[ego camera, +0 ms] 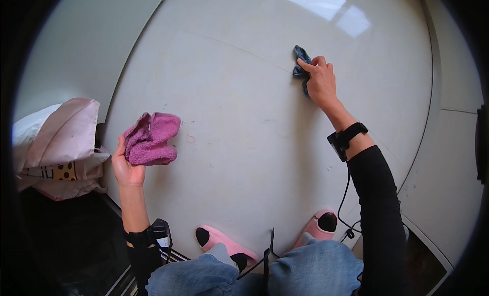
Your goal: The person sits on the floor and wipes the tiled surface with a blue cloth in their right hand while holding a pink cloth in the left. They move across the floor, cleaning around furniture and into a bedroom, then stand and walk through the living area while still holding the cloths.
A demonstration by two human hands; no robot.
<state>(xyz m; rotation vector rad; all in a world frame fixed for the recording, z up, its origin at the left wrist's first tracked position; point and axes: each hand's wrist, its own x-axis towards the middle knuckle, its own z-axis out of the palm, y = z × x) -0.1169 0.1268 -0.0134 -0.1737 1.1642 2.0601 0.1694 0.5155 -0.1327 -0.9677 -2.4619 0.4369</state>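
My left hand (129, 170) holds a crumpled pink terry cloth (156, 143) at the left, raised above the pale floor (237, 174), with the thumb along its edge. Farther forward on the right, my right hand (321, 80) grips a small dark blue-green cloth (300, 55), its index finger pressed on top. That darker cloth appears to lie against the floor, and part of it is hidden under the fingers. Each wrist wears a black strap with a small device (338, 145), and a cable hangs from the right one.
White and pink bags (65, 143) bulge at the left beside a pale panel (95, 48). My pink slippers (225, 242) stand on the floor below my bent knees. Pale cabinet fronts (447, 162) line the right side. Small marks and specks dot the middle of the floor.
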